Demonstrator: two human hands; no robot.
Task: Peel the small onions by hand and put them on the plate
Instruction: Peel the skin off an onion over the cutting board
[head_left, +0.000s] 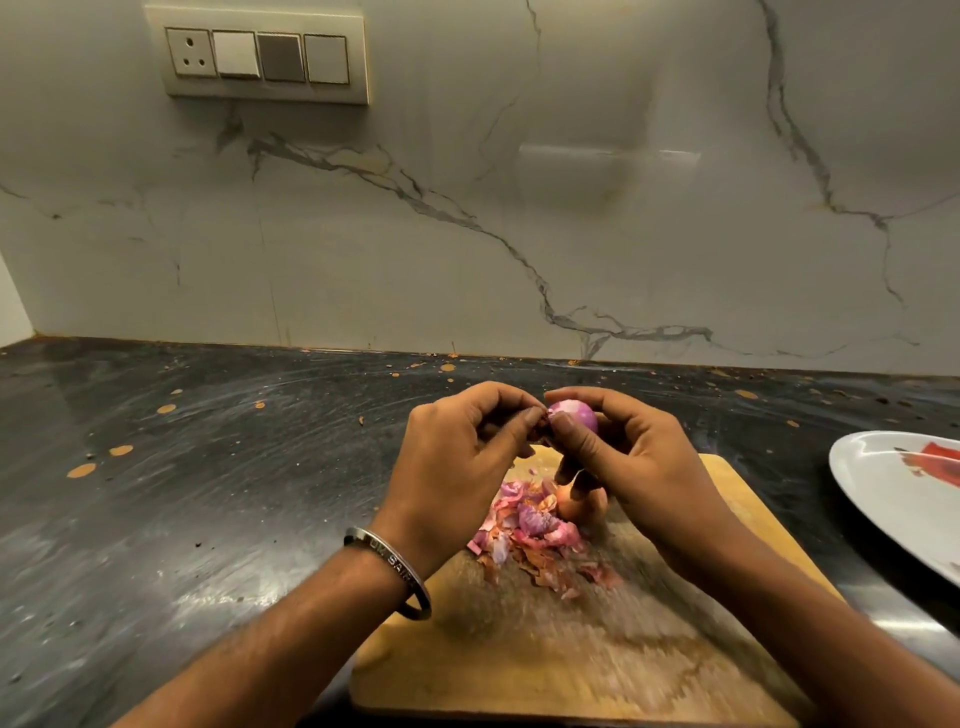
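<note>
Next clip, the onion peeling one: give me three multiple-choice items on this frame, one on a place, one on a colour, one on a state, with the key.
1. Where does the pile of pink onion skins lie?
A. on the wooden cutting board
B. on the white plate
C. on the dark stone counter

2. What colour is the small peeled onion held up in the right hand?
A. white
B. purple-pink
C. green

3. What is the left hand doing?
A. lying flat on the board
B. pinching skin at the onion's end
C. holding a knife

Key: 1 A, the skins sit mid-board. 2 B, its bared surface is purple-pink. 3 B, its fingertips meet at the onion's tip.
</note>
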